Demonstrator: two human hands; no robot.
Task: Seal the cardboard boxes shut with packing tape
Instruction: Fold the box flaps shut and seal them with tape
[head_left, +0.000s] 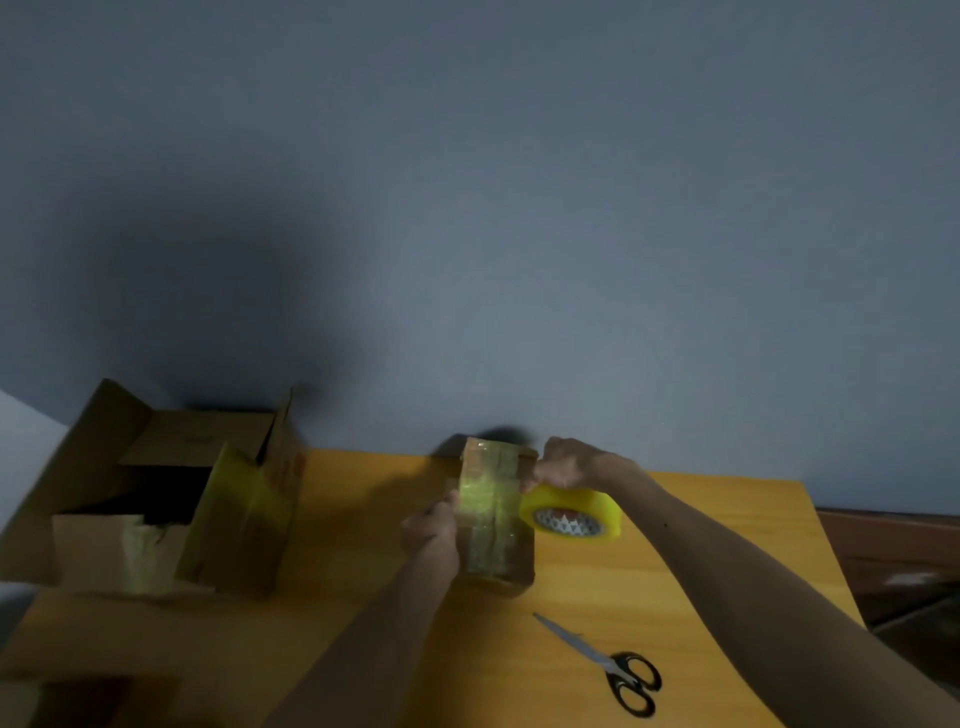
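Taping looks under way at lower centre: left hand (431, 530) clasps the small box (498, 525), right hand (566, 465) grips the tape roll (571, 514). Next, likely cutting with scissors (602, 662).

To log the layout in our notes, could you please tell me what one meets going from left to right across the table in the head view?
Large open cardboard box → left hand → small taped box → yellow tape roll. The right hand and scissors overlap the roll, so I omit them.
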